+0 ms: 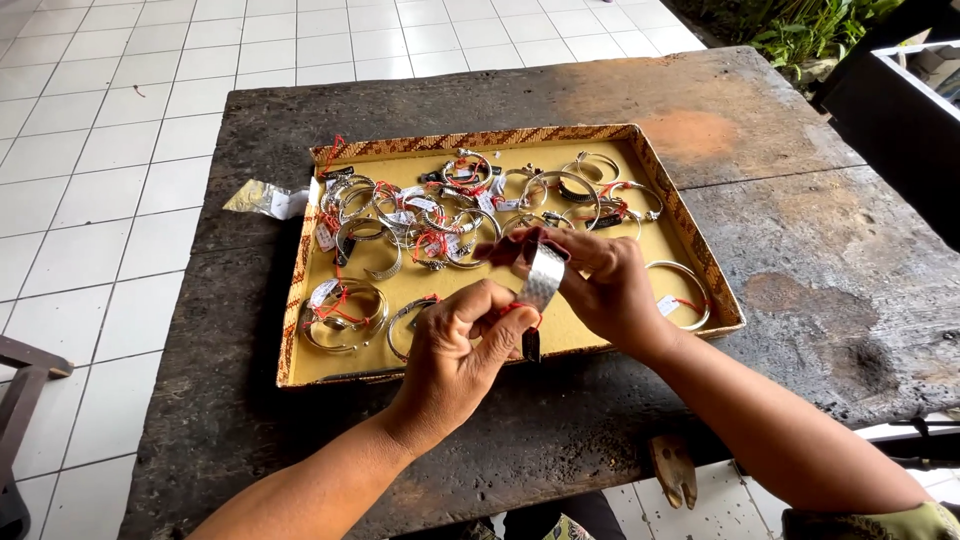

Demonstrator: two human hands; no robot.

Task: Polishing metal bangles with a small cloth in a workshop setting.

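Both hands gripping wide silver cuff bracelet [541, 277]: right hand [603, 283] pinching top, left hand [462, 345] pinching red-threaded tag [530, 340], over near side of bracelet tray [300, 300] on tabletop [780, 250].

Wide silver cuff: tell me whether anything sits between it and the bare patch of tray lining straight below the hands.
Nothing visible does. The wide silver cuff is held by both the left hand and the right hand above the tray. A small dark tag dangles beneath on red thread. The nearest bangle lies off to the left.
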